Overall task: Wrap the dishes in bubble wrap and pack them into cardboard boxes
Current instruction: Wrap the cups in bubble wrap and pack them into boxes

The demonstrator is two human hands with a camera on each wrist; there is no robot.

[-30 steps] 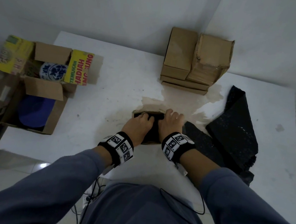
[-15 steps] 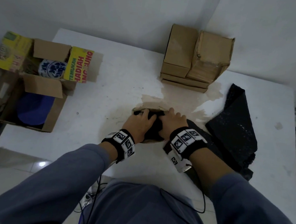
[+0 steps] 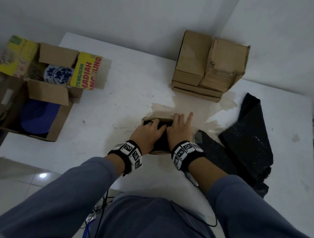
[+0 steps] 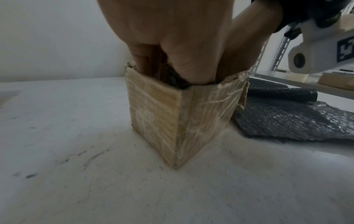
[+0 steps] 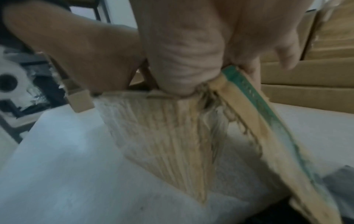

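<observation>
Left hand [image 3: 147, 132] and right hand [image 3: 180, 129], fingers curled down into the small open cardboard box [image 4: 180, 118] at the worktop [image 3: 127, 100] centre, both pressing on the black bubble-wrapped bundle [image 3: 161, 142] inside, loose bubble wrap [image 3: 246, 135] lying just right.

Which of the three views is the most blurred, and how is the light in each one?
Right wrist view: the most blurred; the small cardboard box and right hand look smeared. Left wrist view: dim but sharper; tape wrinkles on the box and black bubble wrap texture are readable. Head view: dim, even light, edges bent by the wide lens, a glare spot on the floor.
</observation>
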